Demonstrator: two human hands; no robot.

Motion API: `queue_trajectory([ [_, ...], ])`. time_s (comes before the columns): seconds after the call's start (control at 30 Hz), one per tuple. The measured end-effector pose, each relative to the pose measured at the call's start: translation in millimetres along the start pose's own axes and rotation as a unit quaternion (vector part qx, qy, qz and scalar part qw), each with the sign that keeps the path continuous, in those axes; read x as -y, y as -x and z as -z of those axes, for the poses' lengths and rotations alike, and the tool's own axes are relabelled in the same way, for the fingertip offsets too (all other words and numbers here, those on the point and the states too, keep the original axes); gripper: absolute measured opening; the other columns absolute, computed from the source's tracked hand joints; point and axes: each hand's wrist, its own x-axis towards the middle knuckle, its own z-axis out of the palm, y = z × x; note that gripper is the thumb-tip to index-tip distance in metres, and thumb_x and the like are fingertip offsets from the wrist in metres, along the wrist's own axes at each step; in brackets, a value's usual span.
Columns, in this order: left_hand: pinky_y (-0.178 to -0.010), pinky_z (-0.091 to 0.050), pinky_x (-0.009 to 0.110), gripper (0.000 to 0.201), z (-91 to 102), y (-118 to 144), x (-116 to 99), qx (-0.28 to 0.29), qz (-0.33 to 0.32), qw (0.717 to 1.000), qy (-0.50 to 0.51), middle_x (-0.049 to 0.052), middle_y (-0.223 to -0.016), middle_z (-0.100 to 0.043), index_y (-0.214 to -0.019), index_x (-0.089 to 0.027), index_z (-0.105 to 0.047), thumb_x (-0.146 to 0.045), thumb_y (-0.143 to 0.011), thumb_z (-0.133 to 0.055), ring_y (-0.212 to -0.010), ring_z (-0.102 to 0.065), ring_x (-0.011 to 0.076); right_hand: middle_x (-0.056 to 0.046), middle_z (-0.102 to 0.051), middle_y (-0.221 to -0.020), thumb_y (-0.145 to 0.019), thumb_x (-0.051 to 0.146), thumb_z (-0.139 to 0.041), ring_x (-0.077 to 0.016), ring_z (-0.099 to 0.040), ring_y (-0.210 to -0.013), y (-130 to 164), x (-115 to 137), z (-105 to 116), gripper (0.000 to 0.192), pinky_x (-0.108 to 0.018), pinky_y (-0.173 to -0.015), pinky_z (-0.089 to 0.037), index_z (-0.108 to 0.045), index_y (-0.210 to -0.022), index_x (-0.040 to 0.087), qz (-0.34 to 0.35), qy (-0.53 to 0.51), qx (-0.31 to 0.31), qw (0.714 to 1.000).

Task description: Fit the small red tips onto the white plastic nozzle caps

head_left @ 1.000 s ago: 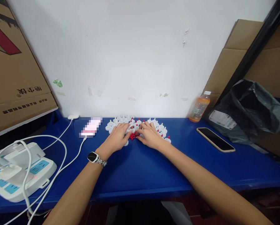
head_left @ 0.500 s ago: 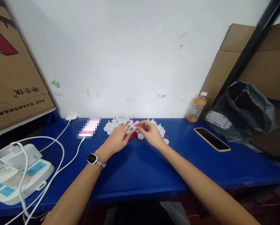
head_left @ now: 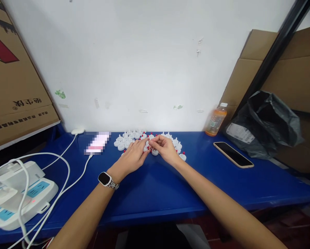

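My left hand point(head_left: 134, 154) is closed around a white nozzle cap point(head_left: 146, 147), thumb below and fingers above, over the middle of the cluster. My right hand point(head_left: 165, 148) meets it there, thumb and forefinger pinched at the nozzle; the small red cap in that pinch is mostly hidden by the fingertips. Around both hands stand white nozzle caps with upright spouts, such as a bare one point(head_left: 121, 146) at the left. A red-tipped nozzle cap point(head_left: 182, 157) sits just right of my right wrist. Loose red caps under my hands are largely covered.
On the blue table point(head_left: 155, 188), a phone point(head_left: 233, 154), an orange drink bottle point(head_left: 216, 120) and a dark plastic bag point(head_left: 267, 121) lie to the right. At the left are a power strip point(head_left: 44, 192) with white cables and a blurred-out charging device point(head_left: 98, 142). A cardboard box point(head_left: 17, 79) leans beyond.
My left fingers have drawn closer to my right fingertips, and both hands now meet at the nozzle cap. The red cap at my right fingertips has become hidden. The view has shifted slightly.
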Motion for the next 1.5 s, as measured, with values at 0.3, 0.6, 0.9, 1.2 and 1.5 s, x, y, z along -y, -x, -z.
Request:
queue_trajectory([
  [0.3,-0.102,-0.045,0.051,0.06,0.7,1.4,-1.7,0.0,0.014,1.0,0.024,0.018,-0.137,-0.053,-0.157,-0.019,-0.017,-0.039,-0.103,-0.036,-0.126,-0.052,0.0316,0.003,-0.057,-0.064,-0.078,0.051,-0.072,-0.011,-0.049,-0.057,-2.0,5.2,-1.9,0.037,-0.025,-0.056,-0.039,-0.052,-0.073,0.021,0.034,0.042,0.041,0.998],
  [0.6,-0.102,-0.043,0.051,0.065,3.5,-1.2,25.4,-0.069,0.067,0.995,-0.011,0.015,-0.128,-0.057,-0.153,-0.016,-0.022,-0.041,-0.098,-0.046,-0.116,-0.053,0.0299,-0.001,-0.065,-0.073,-0.086,0.024,-0.056,-0.0139,-0.06,-0.067,-90.0,-3.0,20.7,0.007,-0.026,-0.065,-0.045,-0.056,-0.081,0.019,0.105,0.313,-0.043,0.943],
  [0.9,-0.101,-0.045,0.049,0.038,7.5,0.5,23.1,-0.032,0.084,0.996,-0.016,0.012,-0.126,-0.057,-0.132,-0.02,-0.05,-0.038,-0.099,-0.042,-0.117,-0.053,0.0287,-0.009,-0.072,-0.085,-0.074,0.008,-0.061,-0.019,-0.065,-0.08,-156.5,-47.8,23.2,0.013,-0.025,-0.071,-0.046,-0.069,-0.081,0.016,-0.008,0.559,0.057,0.827],
  [1.2,-0.1,-0.044,0.047,0.034,7.6,0.0,22.8,-0.029,0.087,0.995,-0.023,0.01,-0.121,-0.057,-0.129,-0.02,-0.053,-0.032,-0.101,-0.038,-0.115,-0.053,0.0273,-0.013,-0.074,-0.102,-0.081,0.027,-0.064,-0.0248,-0.069,-0.093,-180.8,-50.4,15.2,0.023,-0.031,-0.081,-0.05,-0.073,-0.098,0.016,-0.07,0.614,0.066,0.784],
  [1.5,-0.098,-0.046,0.047,0.03,12.8,1.1,24.7,-0.032,0.104,0.993,-0.035,0.01,-0.119,-0.057,-0.125,-0.021,-0.054,-0.031,-0.1,-0.039,-0.115,-0.054,0.0274,-0.017,-0.072,-0.108,-0.081,0.018,-0.061,-0.0283,-0.067,-0.102,-178.4,-47.2,-10.6,0.02,-0.037,-0.089,-0.047,-0.072,-0.096,0.014,-0.081,0.631,0.021,0.771],
])
